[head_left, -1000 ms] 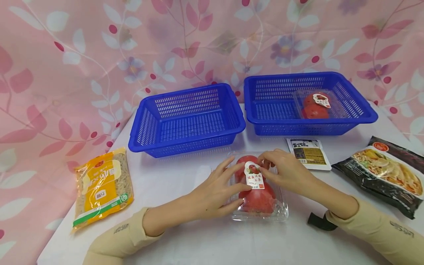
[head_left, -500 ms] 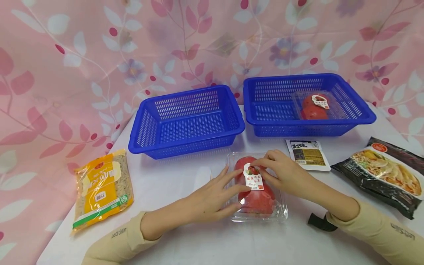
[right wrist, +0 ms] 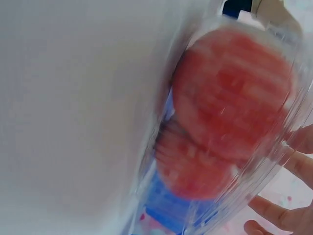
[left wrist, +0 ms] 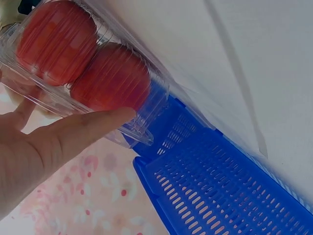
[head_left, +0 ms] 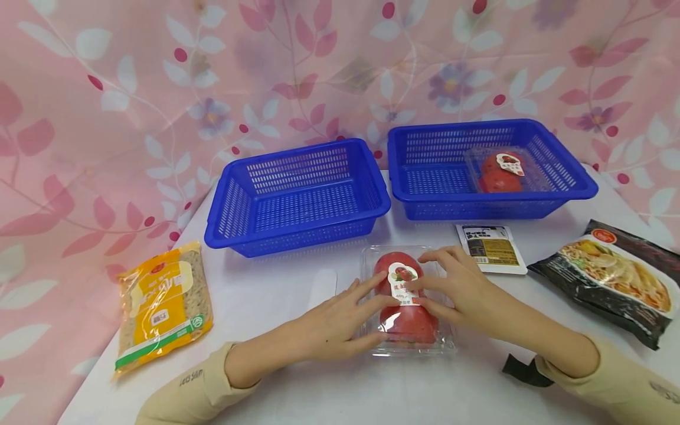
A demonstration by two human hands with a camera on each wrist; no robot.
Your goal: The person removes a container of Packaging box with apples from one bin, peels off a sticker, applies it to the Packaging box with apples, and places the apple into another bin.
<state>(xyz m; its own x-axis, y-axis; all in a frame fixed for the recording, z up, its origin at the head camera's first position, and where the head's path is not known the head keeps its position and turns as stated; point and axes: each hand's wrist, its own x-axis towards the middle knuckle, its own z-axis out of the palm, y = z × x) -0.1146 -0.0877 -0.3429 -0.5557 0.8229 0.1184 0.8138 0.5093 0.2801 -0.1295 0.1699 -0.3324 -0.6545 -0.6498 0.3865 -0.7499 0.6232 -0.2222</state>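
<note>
A clear plastic box of two red apples (head_left: 409,321) with a white label lies on the white table (head_left: 276,295), in front of the baskets. My left hand (head_left: 379,319) holds its left side, fingers over the lid and thumb along the near edge. My right hand (head_left: 432,289) grips the right side, fingers spread over the lid by the label. In the left wrist view my thumb (left wrist: 73,132) lies against the apple box (left wrist: 83,73). In the right wrist view the apple box (right wrist: 230,112) fills the frame and my fingertips (right wrist: 288,205) show below it.
Two blue baskets stand at the back: the left basket (head_left: 303,168) is empty, the right basket (head_left: 581,186) holds another apple box (head_left: 502,168). A yellow noodle packet (head_left: 162,301) lies far left. A small sachet (head_left: 491,248) and a black noodle pack (head_left: 611,277) lie right.
My right hand has left the label and spread over the box's right side. My left hand has stayed on the left side. The box has barely moved.
</note>
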